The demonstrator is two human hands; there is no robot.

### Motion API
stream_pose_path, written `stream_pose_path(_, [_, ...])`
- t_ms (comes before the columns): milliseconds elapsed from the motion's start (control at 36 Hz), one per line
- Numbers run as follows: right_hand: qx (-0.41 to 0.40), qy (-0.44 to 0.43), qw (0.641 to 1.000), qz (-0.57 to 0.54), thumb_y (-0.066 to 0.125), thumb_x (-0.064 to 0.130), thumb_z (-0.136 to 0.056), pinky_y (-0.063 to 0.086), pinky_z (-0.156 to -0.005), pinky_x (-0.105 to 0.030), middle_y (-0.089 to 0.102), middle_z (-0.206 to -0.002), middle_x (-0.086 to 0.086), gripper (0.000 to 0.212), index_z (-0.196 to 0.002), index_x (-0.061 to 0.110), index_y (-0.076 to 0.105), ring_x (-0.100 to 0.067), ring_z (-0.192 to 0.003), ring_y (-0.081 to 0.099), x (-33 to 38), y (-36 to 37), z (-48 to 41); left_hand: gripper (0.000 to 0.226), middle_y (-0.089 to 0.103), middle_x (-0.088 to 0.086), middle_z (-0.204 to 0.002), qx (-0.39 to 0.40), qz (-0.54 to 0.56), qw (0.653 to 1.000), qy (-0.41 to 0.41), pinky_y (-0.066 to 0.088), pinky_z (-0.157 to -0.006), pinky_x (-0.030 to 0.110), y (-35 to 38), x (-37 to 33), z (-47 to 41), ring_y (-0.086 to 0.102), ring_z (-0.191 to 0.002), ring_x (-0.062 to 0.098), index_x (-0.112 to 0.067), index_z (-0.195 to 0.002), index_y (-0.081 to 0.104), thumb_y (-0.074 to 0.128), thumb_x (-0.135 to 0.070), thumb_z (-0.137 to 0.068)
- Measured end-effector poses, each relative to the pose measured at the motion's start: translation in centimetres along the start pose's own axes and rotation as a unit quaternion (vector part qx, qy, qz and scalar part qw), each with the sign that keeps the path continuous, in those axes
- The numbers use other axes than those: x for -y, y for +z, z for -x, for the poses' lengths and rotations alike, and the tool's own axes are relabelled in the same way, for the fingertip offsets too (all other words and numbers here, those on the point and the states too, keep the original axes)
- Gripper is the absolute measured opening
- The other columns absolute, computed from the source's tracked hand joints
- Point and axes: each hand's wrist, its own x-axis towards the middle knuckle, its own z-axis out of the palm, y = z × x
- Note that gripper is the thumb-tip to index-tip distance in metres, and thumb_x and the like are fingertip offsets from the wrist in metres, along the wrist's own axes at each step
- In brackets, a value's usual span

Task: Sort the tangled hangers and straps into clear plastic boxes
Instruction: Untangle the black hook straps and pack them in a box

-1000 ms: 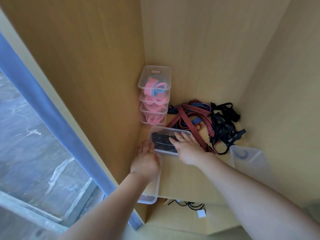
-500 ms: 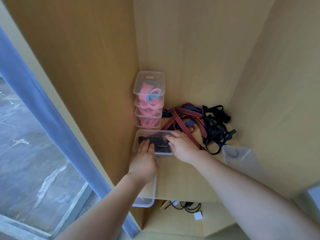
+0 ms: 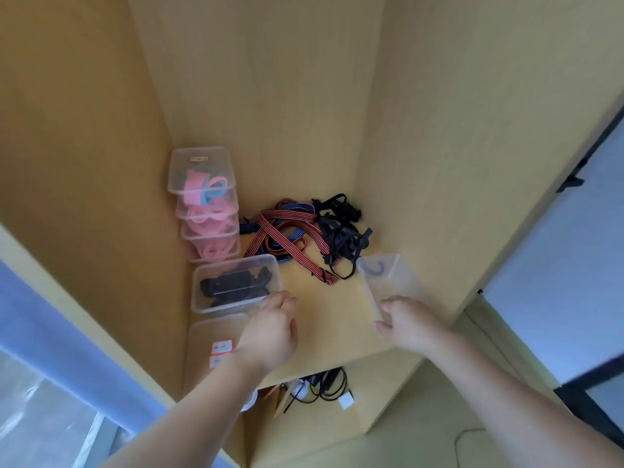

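1. The lidded clear box (image 3: 216,307) of black hangers sits far left on the shelf (image 3: 324,315), just beyond the left hand (image 3: 270,332), whose loosely curled fingers hold nothing.
2. The right hand (image 3: 410,324) grips the tilted box (image 3: 401,285), which holds one blue hook (image 3: 375,269).
3. The tangled straps (image 3: 304,231), striped and black, lie farther back.

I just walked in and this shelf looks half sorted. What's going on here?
A person is partway through sorting. The left hand hovers loosely by the box of black pieces, holding nothing. The right hand is at the near end of a clear box holding one blue hook, grip unclear. Striped and black straps lie tangled at the back.
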Motion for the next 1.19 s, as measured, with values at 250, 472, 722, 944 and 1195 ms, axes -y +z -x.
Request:
stream_pose_path(250, [0.014, 0.003, 0.999, 0.045, 0.044, 0.000, -0.087, 0.045, -0.076, -0.027, 0.063, -0.101, -0.003, 0.030, -0.103, 0.019, 0.062, -0.024, -0.094, 0.061, -2.0, 1.9, 1.1, 0.039, 0.054, 0.005, -0.128, 0.037, 0.023, 0.999, 0.018, 0.045, -0.098, 0.034, 0.6, -1.5, 0.0, 0.048, -0.120, 0.025, -0.009, -0.123, 0.057, 0.045, -0.010, -0.086])
stream_pose_path(472, [-0.028, -0.029, 0.998, 0.038, 0.044, 0.014, -0.098, 0.038, -0.074, -0.027, 0.065, -0.109, -0.007, 0.027, -0.113, 0.019, 0.065, -0.026, -0.101, 0.060, -2.9, 1.6, 0.9, 0.041, 0.054, 0.005, -0.128, 0.037, 0.036, 0.998, 0.026, 0.043, -0.099, 0.030, 0.4, -2.3, 0.2, 0.047, -0.121, 0.024, -0.010, -0.125, 0.057, 0.046, -0.007, -0.086])
stream_pose_path(722, [-0.070, -0.109, 0.991, -0.020, 0.049, 0.033, -0.100, 0.051, -0.077, -0.037, 0.073, -0.093, -0.007, 0.033, -0.101, 0.009, 0.072, -0.024, -0.085, 0.067, -4.4, 1.0, 0.6, 0.040, 0.055, 0.005, -0.129, -0.003, 0.047, 0.998, 0.044, 0.042, -0.100, 0.026, -0.3, -3.2, -0.3, 0.049, -0.121, 0.023, -0.009, -0.128, 0.056, 0.051, -0.008, -0.089])
stream_pose_path(944, [-0.102, -0.093, 0.989, -0.047, 0.059, 0.024, -0.095, 0.035, -0.062, -0.022, 0.064, -0.080, 0.012, 0.016, -0.095, 0.016, 0.073, -0.005, -0.071, 0.051, -4.1, 0.2, 1.3, 0.040, 0.055, 0.002, -0.131, -0.013, 0.045, 0.997, 0.065, 0.042, -0.100, 0.027, -0.8, -4.7, -1.3, 0.049, -0.122, 0.022, -0.010, -0.130, 0.055, 0.051, -0.009, -0.090])
stream_pose_path(1195, [-0.196, -0.177, 0.963, -0.046, 0.068, 0.007, -0.085, 0.046, -0.049, -0.026, 0.057, -0.056, 0.001, 0.026, -0.060, 0.009, 0.059, -0.018, -0.051, 0.054, -4.9, 0.8, 0.8, 0.042, 0.048, -0.004, -0.138, 0.005, 0.048, 0.995, 0.085, 0.043, -0.096, 0.023, -0.6, -5.9, -2.0, 0.049, -0.123, 0.018, -0.017, -0.134, 0.051, 0.050, -0.013, -0.093])
